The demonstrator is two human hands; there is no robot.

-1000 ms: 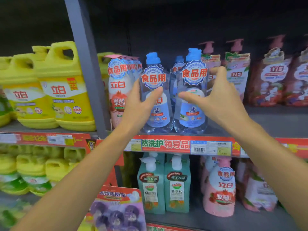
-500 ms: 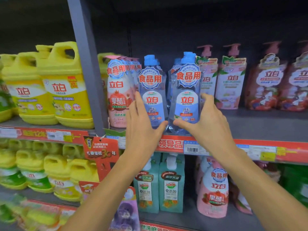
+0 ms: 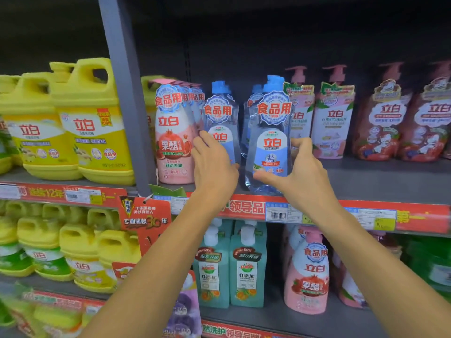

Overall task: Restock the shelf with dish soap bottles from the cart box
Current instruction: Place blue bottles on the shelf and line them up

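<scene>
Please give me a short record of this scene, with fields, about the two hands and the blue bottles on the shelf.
place: store shelf, upper level
left hand: fingers straight, lying against the left blue-capped bottle
right hand: thumb and fingers curled around the right blue-capped bottle
bottles: both upright on the shelf, at its front edge
left neighbour: pink pomegranate bottle
right neighbour: pink pump bottles
cart box: not in view

bare shelf (image 3: 390,184) right of blue bottles (image 3: 271,147); pink pump bottles (image 3: 334,123) block rear.
</scene>
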